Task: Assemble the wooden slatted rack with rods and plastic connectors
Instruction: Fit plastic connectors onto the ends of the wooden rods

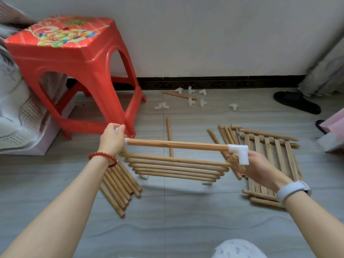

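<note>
- I am looking down at a grey tiled floor [167,220] that runs to a pale wall [204,34] with a dark patterned skirting [223,82].
- A red plastic stool [74,58] stands at the far left, a black slipper [296,102] lies far right beside a curtain [323,75].
- Loose white plastic connectors [191,101] are scattered near the skirting, with a single rod [169,136] lying on the floor in front of them.
- A bundle of rods [121,185] lies under my left forearm; a flat slatted panel [270,161] lies on the floor at the right.
- The slatted rack section [175,168] I am working on is held up off the floor, between my hands, with its top rod [176,144] running across.
- My left hand [111,140] has its grip curled round the white connector at the rod's left end, fingers pinching it.
- My right hand [255,168] has its grip closed from below on the corner under the white elbow connector [240,151] at the rod's right end.
</note>
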Demonstrator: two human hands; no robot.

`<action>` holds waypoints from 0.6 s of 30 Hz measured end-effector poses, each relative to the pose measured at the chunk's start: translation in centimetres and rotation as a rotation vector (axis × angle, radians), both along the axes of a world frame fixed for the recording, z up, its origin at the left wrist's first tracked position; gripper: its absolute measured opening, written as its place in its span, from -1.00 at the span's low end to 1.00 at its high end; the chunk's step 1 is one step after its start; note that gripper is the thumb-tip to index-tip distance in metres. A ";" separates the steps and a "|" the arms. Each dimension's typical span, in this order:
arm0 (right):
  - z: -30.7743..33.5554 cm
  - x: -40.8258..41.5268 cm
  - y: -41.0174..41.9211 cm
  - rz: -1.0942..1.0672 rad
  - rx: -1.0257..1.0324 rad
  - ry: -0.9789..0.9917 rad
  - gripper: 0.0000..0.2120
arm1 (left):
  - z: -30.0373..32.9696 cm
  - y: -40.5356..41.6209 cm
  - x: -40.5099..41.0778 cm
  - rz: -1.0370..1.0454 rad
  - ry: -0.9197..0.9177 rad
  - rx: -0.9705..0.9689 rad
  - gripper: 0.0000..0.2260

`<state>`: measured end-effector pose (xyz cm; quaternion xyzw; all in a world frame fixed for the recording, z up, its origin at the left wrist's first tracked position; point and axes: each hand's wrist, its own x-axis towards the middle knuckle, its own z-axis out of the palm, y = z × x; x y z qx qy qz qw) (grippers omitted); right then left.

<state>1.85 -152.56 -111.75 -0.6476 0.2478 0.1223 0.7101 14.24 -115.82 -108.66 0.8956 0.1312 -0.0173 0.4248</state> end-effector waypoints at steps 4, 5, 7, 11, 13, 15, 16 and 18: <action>4.7 2.3 1.9 -0.334 -0.209 -0.152 -0.74 | 0.9 -0.6 0.1 -0.081 0.061 0.041 -0.73; 5.4 2.7 2.9 -0.241 -0.439 -0.173 -0.74 | 1.0 -0.8 -0.1 -0.097 0.078 0.038 -0.72; 5.8 3.3 4.8 0.006 -1.013 -0.207 -0.69 | 0.8 -1.5 -0.6 -0.108 0.085 0.038 -0.69; 5.2 3.5 7.8 0.210 -1.618 -0.253 -0.53 | 0.4 -2.0 -1.2 -0.107 0.113 0.051 -0.59; 5.3 3.8 8.8 0.275 -1.618 -0.225 -0.49 | 0.4 -1.7 -0.8 -0.102 0.161 0.018 -0.54; 5.4 4.1 9.9 0.347 -1.602 -0.231 -0.46 | 0.3 -1.7 -0.6 -0.085 0.182 -0.005 -0.52; 5.5 4.2 10.5 0.372 -1.598 -0.263 -0.46 | 0.1 -1.7 -0.4 -0.068 0.174 -0.013 -0.52; 5.4 4.5 11.8 0.389 -1.575 -0.320 -0.47 | 0.0 -1.8 -0.3 -0.037 0.144 -0.026 -0.51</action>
